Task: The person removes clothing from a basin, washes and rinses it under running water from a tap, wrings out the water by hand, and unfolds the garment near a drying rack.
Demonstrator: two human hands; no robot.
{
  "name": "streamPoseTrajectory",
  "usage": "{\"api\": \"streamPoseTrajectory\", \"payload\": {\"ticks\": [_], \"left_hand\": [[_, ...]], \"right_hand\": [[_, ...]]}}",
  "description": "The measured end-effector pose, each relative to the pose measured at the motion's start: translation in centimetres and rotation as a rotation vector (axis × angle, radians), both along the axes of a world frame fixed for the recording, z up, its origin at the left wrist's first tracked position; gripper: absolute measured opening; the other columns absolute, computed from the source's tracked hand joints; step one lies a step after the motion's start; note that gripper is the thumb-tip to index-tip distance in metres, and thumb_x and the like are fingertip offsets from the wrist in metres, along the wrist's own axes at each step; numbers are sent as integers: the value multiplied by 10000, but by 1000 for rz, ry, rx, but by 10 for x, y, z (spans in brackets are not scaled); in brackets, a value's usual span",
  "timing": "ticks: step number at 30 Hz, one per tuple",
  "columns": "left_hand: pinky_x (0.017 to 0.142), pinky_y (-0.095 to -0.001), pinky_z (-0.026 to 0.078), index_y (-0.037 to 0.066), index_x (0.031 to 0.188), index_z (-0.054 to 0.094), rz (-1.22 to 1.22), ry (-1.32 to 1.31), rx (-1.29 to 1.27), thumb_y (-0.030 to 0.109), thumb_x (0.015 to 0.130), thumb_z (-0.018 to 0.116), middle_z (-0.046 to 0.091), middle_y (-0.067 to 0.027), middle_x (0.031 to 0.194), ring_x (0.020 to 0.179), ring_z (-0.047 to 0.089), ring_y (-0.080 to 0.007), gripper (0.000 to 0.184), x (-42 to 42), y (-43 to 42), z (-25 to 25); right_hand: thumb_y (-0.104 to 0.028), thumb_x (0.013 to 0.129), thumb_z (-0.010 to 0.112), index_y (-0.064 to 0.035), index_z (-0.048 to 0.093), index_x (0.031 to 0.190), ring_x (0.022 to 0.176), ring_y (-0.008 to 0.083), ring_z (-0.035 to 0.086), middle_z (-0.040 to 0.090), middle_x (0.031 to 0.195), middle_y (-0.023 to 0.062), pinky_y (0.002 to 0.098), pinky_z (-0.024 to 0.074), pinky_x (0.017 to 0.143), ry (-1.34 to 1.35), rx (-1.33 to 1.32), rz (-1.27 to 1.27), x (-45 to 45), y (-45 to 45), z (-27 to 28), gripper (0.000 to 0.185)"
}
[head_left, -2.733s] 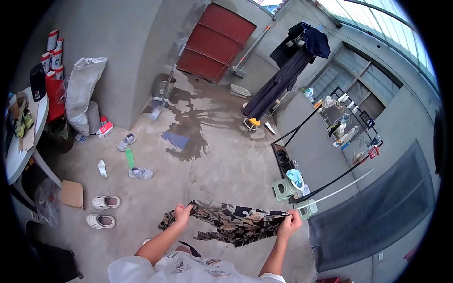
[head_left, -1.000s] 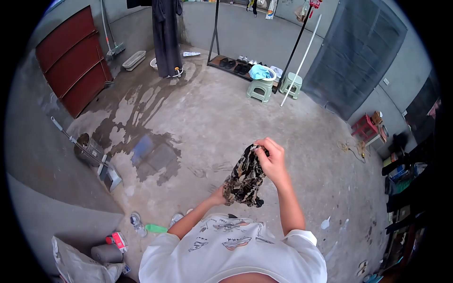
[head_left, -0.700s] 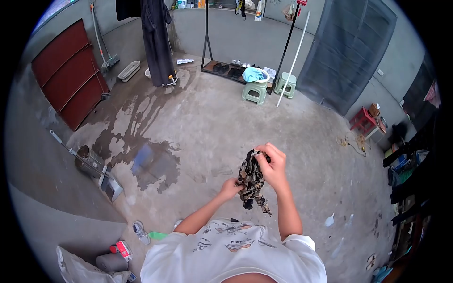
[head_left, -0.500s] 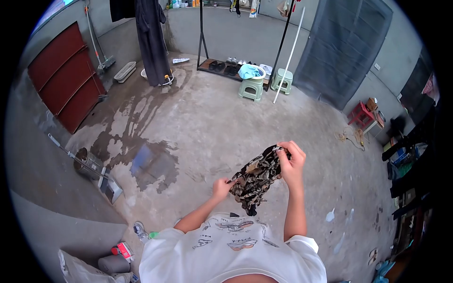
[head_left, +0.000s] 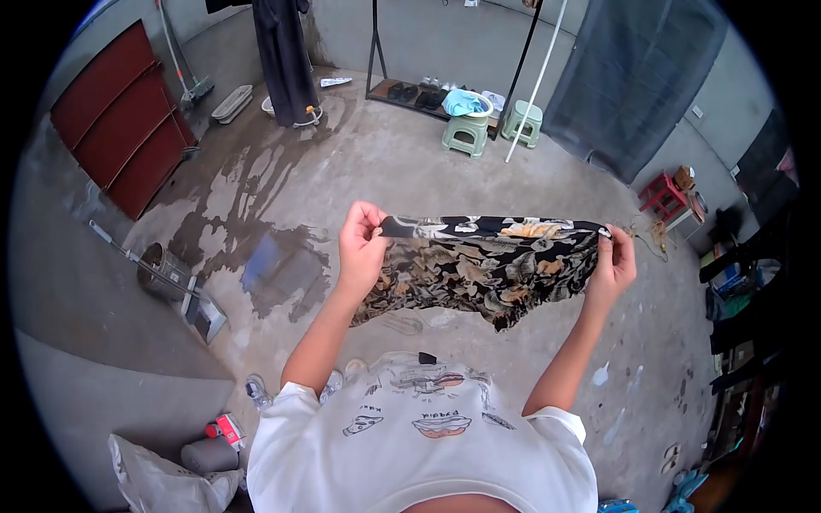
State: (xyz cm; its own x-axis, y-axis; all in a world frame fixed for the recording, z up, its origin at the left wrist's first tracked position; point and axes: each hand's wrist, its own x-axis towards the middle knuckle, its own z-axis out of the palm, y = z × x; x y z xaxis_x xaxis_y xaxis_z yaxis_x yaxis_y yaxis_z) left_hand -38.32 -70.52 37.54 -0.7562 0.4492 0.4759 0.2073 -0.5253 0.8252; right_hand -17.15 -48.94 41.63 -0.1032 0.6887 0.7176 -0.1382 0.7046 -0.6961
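Note:
A black patterned cloth (head_left: 487, 265) with beige and orange figures is stretched out in the air in front of my white shirt. My left hand (head_left: 362, 248) pinches its upper left corner, fingers closed on the edge. At the upper right corner, my right hand (head_left: 612, 256) grips the edge between thumb and fingers. The top edge runs nearly straight between both hands, while the lower part hangs loose above the concrete floor with an uneven hem.
A blue cloth in a basin (head_left: 464, 103) rests on a green stool (head_left: 466, 135), beside a shoe rack (head_left: 402, 96). Dark clothes (head_left: 284, 64) hang at the back left. A bucket (head_left: 162, 263) and dustpan (head_left: 205, 315) stand left, a red stool (head_left: 663, 197) right.
The cloth has gone from bunched between close hands to spread wide. My left hand has moved up and left, my right hand up and to the right.

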Motion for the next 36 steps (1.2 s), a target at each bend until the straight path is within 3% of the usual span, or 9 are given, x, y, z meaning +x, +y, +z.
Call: {"api": "streamPoseTrajectory", "payload": {"ticks": [3, 7, 8, 9, 14, 29, 31, 33, 36], "left_hand": [[545, -174, 348, 36, 888, 401, 32, 170, 24, -127, 683, 458, 466, 3, 683, 618, 429, -37, 269, 7, -17, 62], [481, -260, 371, 15, 870, 503, 256, 773, -374, -46, 658, 472, 489, -86, 599, 495, 477, -158, 223, -22, -19, 78], [505, -308, 389, 14, 828, 519, 291, 768, -428, 17, 678, 466, 524, -146, 642, 535, 515, -262, 160, -34, -15, 70], [512, -334, 387, 3, 830, 516, 323, 770, -512, 34, 692, 467, 533, -171, 644, 558, 528, -295, 150, -53, -14, 55], [497, -344, 371, -6, 800, 516, 474, 677, -570, 67, 714, 484, 494, -184, 593, 535, 510, -296, 117, -99, -17, 22], [453, -329, 322, 0, 721, 498, 425, 577, -610, 130, 728, 501, 450, -169, 545, 463, 388, -280, 131, -107, -18, -2], [461, -338, 329, 2, 722, 505, 369, 548, -658, 139, 725, 506, 456, -164, 548, 472, 409, -279, 137, -109, -15, -5], [470, -347, 336, 4, 722, 513, 316, 514, -709, 148, 723, 512, 463, -159, 550, 482, 429, -279, 143, -112, -5, -16], [590, -363, 390, 27, 806, 522, 362, 500, -916, 197, 704, 579, 503, -146, 749, 697, 508, -284, 206, -92, 27, -68]], "right_hand": [[-39, 792, 545, 31, 562, 850, 694, 50, 482, 547, 769, 6, 170, 387, 633, 79, 15, 43, -4, 3, 15, 92], [-60, 800, 543, 24, 566, 859, 700, 52, 484, 555, 773, 3, 166, 381, 644, 110, 62, 44, -20, 15, 35, 105], [-56, 797, 546, 20, 569, 857, 705, 54, 486, 558, 776, 3, 168, 382, 648, 85, 73, 58, -23, 19, 39, 100], [-55, 795, 547, 21, 574, 852, 689, 49, 479, 557, 767, -6, 165, 379, 631, 59, 92, 73, -28, 19, 43, 99], [-76, 786, 551, 22, 557, 831, 640, 69, 470, 551, 698, 36, 194, 387, 593, -193, 416, -41, -57, -1, 60, 108], [-146, 784, 567, 12, 551, 813, 563, 43, 395, 497, 604, -4, 177, 336, 510, -260, 349, 34, -66, 1, 65, 162], [-132, 776, 572, 21, 550, 794, 567, 34, 397, 498, 614, -16, 173, 331, 512, -279, 302, 43, -68, 0, 66, 156], [-106, 765, 571, 21, 551, 762, 576, 24, 417, 511, 634, -24, 168, 338, 526, -138, -44, 405, -79, 0, 66, 129], [-76, 758, 551, 1, 553, 720, 578, 53, 487, 557, 658, 3, 186, 381, 541, -47, -425, 712, -100, -13, 65, 85]]}}
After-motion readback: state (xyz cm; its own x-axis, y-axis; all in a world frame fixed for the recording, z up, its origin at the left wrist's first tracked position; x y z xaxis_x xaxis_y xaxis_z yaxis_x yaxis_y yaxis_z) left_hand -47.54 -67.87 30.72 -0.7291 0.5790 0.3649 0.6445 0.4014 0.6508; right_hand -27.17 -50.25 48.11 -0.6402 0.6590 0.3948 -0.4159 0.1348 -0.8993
